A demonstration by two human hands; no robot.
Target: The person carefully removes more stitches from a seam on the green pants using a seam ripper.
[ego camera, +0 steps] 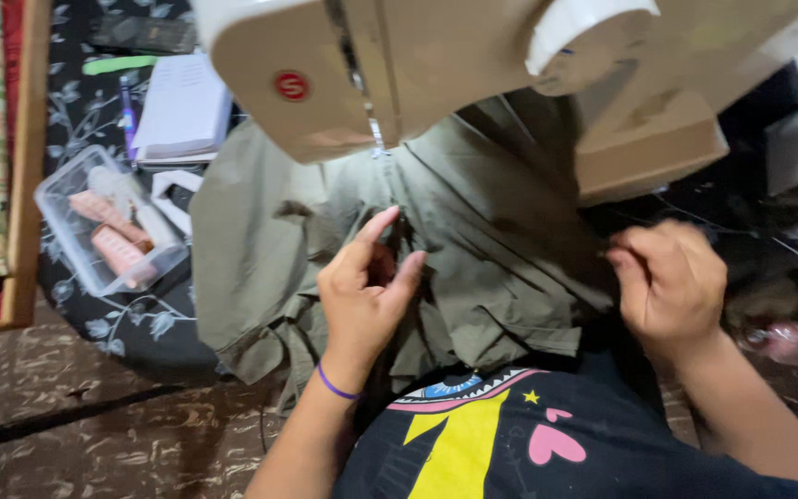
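Under the cream sewing machine (417, 65) I see green cloth (491, 240) on the bench, my left hand (362, 296) pinching it with half-open fingers (373, 231), my right hand (671, 277) clenched on its edge.

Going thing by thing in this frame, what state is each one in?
Olive garment: crumpled, bunched under the sewing machine.
Left hand: on the garment, fingers pinching a fold.
Right hand: closed, gripping the garment's edge.
Clear plastic box: lidless, holding small items.
Notepad: closed.
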